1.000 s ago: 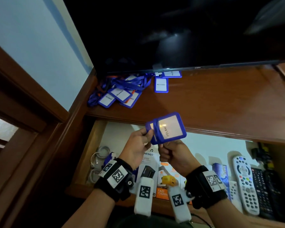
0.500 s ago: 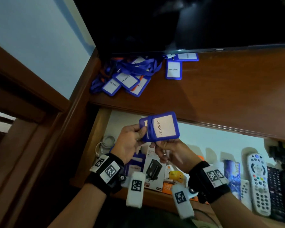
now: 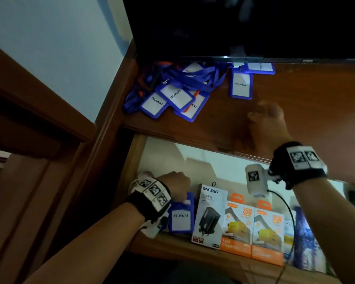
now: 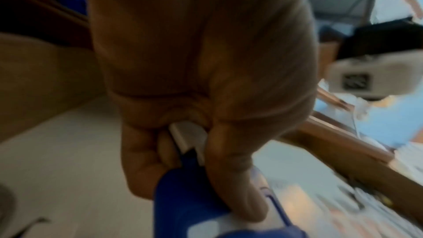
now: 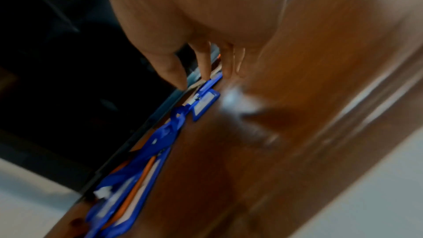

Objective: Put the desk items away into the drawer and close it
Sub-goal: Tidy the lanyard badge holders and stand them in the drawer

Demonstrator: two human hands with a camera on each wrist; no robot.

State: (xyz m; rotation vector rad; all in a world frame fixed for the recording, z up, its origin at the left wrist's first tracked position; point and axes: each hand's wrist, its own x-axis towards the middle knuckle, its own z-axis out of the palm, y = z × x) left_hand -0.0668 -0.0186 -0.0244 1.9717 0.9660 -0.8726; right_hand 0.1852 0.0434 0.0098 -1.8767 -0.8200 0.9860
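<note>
My left hand (image 3: 177,186) is low in the open drawer (image 3: 178,245) at its left end, pinching the top of blue "PELAWAT" badge holders (image 3: 180,217) that stand against the charger boxes. In the left wrist view thumb and fingers (image 4: 231,178) clamp the blue holder (image 4: 183,205) and a white card edge. My right hand (image 3: 267,119) hovers blurred over the brown desk top (image 3: 305,111), fingers extended and holding nothing, short of a single blue badge (image 3: 241,84). A pile of blue badges and lanyards (image 3: 172,93) lies at the desk's back left, also seen as badges (image 5: 201,104) ahead of my fingertips.
A black TV screen (image 3: 244,23) hangs over the desk's back edge. In the drawer stand a black-and-white ONESAM charger box (image 3: 210,216), two orange 25W charger boxes (image 3: 254,232), blue packets (image 3: 307,238) and a white cable coil (image 3: 140,176). A wooden frame (image 3: 49,124) borders the left.
Both hands held the badge holders together above the drawer; now the left hand has lowered them into the drawer's left end, and the right hand has let go and moved up over the desk.
</note>
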